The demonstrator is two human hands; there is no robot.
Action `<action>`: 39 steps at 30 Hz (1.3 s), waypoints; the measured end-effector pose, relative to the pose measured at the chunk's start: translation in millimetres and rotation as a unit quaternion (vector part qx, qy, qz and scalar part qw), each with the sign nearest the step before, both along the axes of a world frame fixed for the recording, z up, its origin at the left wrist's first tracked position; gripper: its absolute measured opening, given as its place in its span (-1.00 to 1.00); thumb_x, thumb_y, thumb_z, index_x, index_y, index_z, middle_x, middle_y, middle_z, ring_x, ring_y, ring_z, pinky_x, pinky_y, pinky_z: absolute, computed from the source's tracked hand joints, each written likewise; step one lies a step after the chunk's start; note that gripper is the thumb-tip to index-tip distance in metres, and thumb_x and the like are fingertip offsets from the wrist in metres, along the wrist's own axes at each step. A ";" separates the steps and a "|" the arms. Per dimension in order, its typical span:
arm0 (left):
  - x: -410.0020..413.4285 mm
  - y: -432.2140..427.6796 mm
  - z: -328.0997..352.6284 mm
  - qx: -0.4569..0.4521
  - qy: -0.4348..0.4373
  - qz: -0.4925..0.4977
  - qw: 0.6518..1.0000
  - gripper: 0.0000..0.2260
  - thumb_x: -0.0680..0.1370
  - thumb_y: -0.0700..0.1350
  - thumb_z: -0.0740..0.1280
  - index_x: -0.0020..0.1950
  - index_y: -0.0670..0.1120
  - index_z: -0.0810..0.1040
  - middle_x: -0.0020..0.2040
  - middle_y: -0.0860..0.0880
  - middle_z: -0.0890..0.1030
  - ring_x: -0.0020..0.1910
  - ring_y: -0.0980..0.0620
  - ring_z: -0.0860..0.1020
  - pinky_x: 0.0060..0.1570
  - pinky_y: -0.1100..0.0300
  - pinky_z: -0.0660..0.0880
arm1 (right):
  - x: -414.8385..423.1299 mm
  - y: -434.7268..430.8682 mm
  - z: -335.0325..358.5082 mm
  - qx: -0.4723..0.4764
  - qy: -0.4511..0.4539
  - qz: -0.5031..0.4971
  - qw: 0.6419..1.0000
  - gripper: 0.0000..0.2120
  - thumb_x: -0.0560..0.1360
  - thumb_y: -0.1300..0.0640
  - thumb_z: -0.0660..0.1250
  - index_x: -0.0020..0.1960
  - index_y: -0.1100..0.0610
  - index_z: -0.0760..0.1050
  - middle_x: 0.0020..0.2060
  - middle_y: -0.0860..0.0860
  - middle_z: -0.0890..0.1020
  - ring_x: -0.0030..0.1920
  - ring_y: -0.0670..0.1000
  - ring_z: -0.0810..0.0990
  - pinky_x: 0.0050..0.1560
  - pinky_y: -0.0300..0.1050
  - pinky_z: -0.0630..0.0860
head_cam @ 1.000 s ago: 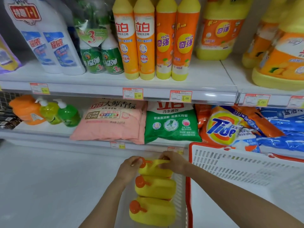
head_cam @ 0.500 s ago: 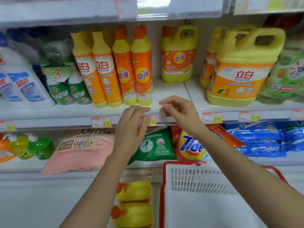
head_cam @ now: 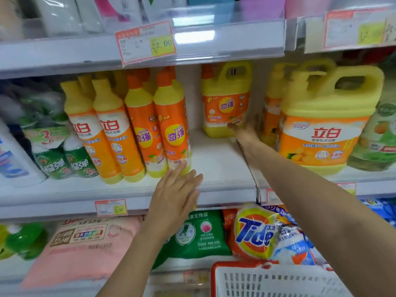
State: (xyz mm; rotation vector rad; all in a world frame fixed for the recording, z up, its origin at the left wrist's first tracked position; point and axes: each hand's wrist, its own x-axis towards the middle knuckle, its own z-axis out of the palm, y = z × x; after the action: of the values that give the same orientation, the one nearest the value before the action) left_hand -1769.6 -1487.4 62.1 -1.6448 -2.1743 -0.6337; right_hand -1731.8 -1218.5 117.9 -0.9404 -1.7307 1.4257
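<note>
Seemingly the work has barely begun: the yellow jug stands far back on the middle shelf, with the right hand at its lower corner, fingers spread and blurred, not closed round it. The left hand is flat and released near the shelf's front, beside a tall orange bottle. Gripping and shifting the jug are left.

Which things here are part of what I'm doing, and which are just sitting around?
In hand: right hand, reaching to the small yellow jug at the back; left hand, open.
Just there: slim orange bottles, big yellow jug, Tide bag, white basket.
</note>
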 end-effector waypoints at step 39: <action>29.7 -31.0 21.6 0.172 -0.263 0.044 0.948 -0.72 0.65 -0.12 0.21 0.36 0.00 0.49 0.36 0.09 0.46 0.41 0.11 0.30 0.40 0.17 0.19 | 70.0 -71.1 30.2 -0.043 0.046 0.030 0.998 -0.48 0.37 -0.23 0.45 0.15 0.13 0.61 0.03 0.10 0.71 0.07 0.17 0.67 0.20 0.18 0.57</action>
State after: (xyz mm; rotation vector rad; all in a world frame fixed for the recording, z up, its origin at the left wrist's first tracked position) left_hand -1739.9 -1518.4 83.7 -1.2854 -2.2809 -1.4676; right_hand -1661.8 -1289.6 148.0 -0.8600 -1.6535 1.5682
